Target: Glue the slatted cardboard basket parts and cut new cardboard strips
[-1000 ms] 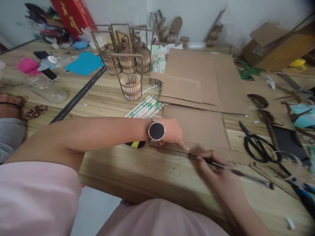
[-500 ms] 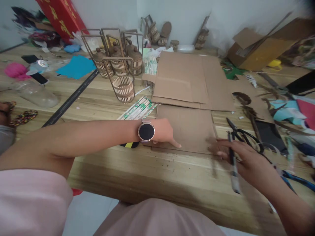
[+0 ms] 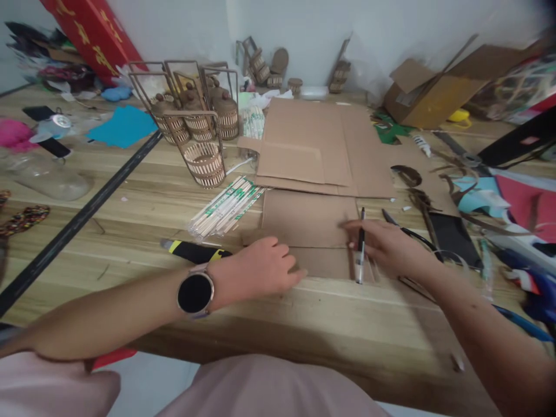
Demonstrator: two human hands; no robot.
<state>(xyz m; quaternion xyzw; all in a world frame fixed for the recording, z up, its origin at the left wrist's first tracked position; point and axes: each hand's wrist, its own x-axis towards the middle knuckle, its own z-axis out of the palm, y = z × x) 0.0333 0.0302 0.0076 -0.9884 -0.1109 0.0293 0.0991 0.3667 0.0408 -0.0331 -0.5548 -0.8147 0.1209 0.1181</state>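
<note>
My left hand (image 3: 256,266), wearing a watch on its wrist, is at the left end of the near cardboard piece (image 3: 324,263). Its fingers are curled over the cardboard, with the thumb by the near edge; the grip underneath is hidden. Another brown cardboard piece (image 3: 308,220) lies just behind, overlapping it. In my right hand (image 3: 391,246) a black and clear pen (image 3: 360,249) is held between the fingers, over the right end of the cardboard. A black and yellow utility knife (image 3: 191,251) lies beside my left wrist.
Larger cardboard sheets (image 3: 299,139) are stacked behind. Packed wooden sticks (image 3: 228,205) lie to their left, near small bamboo baskets (image 3: 204,165) with tall handles. Black scissors (image 3: 410,231) lie beyond my right hand. A cardboard box (image 3: 430,92) stands at the back right.
My left hand has drawn back toward the near left, and its fingers have curled. My right hand has moved left with the pen. A cardboard edge now shows across the near piece.
</note>
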